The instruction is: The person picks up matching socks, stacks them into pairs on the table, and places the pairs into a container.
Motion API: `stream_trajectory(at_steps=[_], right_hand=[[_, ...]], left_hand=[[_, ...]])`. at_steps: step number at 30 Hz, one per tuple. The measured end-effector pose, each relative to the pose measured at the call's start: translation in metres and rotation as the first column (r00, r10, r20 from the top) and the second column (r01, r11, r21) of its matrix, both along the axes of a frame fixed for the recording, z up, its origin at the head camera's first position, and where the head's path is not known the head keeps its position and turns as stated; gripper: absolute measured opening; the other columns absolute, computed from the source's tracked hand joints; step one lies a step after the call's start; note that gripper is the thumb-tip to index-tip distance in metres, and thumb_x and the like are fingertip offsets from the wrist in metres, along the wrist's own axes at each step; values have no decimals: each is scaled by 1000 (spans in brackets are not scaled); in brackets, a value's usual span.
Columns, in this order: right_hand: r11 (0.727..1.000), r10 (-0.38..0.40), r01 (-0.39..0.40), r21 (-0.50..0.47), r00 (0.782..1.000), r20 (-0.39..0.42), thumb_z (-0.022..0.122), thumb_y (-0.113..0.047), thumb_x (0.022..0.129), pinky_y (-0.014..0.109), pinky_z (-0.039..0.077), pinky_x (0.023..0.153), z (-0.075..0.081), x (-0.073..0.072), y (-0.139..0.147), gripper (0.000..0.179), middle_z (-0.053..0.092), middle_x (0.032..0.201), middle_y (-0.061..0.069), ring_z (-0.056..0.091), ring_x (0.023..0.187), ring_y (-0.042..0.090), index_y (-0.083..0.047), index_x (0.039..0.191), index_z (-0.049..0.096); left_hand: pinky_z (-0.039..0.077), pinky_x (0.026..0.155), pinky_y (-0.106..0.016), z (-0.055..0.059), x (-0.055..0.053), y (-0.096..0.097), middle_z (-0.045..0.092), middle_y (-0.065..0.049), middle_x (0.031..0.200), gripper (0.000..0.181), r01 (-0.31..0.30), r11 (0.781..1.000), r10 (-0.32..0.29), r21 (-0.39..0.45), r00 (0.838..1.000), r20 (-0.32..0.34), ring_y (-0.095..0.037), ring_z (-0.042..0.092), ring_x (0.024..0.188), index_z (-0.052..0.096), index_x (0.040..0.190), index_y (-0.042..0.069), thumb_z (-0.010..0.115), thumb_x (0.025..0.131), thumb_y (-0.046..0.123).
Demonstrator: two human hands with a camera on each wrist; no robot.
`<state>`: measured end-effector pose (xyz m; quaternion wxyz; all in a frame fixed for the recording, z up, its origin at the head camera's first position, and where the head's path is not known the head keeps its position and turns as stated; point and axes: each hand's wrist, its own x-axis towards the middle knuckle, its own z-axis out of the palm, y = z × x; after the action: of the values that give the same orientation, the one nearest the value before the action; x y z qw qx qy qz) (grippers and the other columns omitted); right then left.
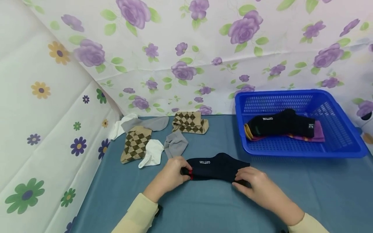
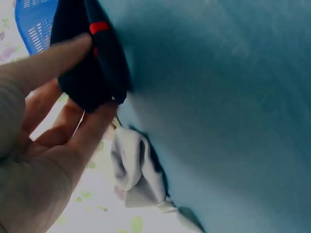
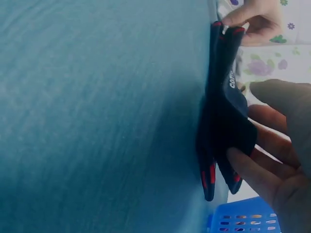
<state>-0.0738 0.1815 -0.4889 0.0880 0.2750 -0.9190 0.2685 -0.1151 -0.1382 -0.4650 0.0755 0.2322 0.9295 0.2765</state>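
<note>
A pair of dark navy socks (image 1: 214, 169) with white "COTTON" lettering and red stripes lies stretched sideways on the blue-green cloth, one sock over the other. My left hand (image 1: 175, 173) pinches the left end of the pair, beside a red stripe. At the opposite end, my right hand (image 1: 257, 185) holds the socks between thumb and fingers. From the right wrist view, the two socks (image 3: 226, 116) stand slightly apart along their lower edges, with the left hand (image 3: 257, 22) at their far end. The left wrist view has the thumb and fingers around the dark end (image 2: 104, 63).
A blue plastic basket (image 1: 303, 156) at the right holds black socks (image 1: 282, 124) over purple and yellow ones. Left and behind lie brown checkered socks (image 1: 135, 145), another checkered pair (image 1: 190, 123), white socks (image 1: 153, 150) and grey socks (image 1: 175, 144). Floral sheets hang behind and left.
</note>
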Motion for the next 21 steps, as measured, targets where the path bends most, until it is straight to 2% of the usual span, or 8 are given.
stream_trajectory(at_steps=[4, 7, 10, 13, 17, 21], right_hand=[[994, -102, 104, -43, 994, 40, 76, -27, 78, 27, 54, 74, 3, -3, -1, 11, 67, 98, -7, 62, 93, 6, -26, 87, 71], [982, -187, 189, -31, 981, 42, 74, -26, 80, 30, 55, 73, 6, -6, -3, 8, 67, 104, -1, 63, 94, 11, -24, 86, 71], [962, -273, 272, 16, 961, 45, 72, -25, 82, 37, 54, 74, 7, -9, -5, 9, 67, 105, 3, 63, 93, 17, -19, 89, 71], [937, -344, 337, 96, 937, 68, 70, -26, 84, 45, 53, 75, 7, -13, -6, 17, 68, 100, 5, 64, 92, 24, -14, 95, 70], [915, -386, 367, 168, 917, 101, 69, -27, 84, 47, 53, 68, 4, -15, -7, 21, 69, 93, 7, 65, 85, 27, -11, 98, 70], [909, -404, 387, 155, 910, 92, 71, -21, 82, 47, 53, 65, 1, -16, -6, 19, 69, 91, 8, 65, 83, 27, -11, 98, 69]], left_hand=[[50, 80, -27, 4, -1, -1, 63, 6, 97, 30, 16, 1000, -17, 19, 999, 29, -13, 58, 93, 72, 97, 16, 81, 72, 31], [50, 77, -27, 5, -4, 1, 62, 8, 95, 23, -38, 999, 38, 29, 999, 9, -11, 59, 90, 71, 94, 21, 73, 79, 38], [49, 74, -27, 3, -7, 4, 63, 6, 94, 14, -116, 993, 116, 9, 993, -36, -10, 58, 87, 70, 92, 22, 65, 88, 34], [49, 68, -25, -1, -9, 7, 65, 4, 92, 9, -175, 984, 174, -20, 983, -55, -8, 59, 81, 70, 92, 20, 64, 89, 27], [47, 61, -20, -5, -10, 8, 68, 5, 88, 8, -204, 979, 204, -10, 978, -38, -3, 58, 70, 70, 93, 18, 66, 88, 22], [45, 58, -18, -5, -9, 9, 67, 5, 82, 7, -210, 978, 210, 20, 977, -36, -1, 55, 64, 70, 92, 17, 67, 87, 19]])
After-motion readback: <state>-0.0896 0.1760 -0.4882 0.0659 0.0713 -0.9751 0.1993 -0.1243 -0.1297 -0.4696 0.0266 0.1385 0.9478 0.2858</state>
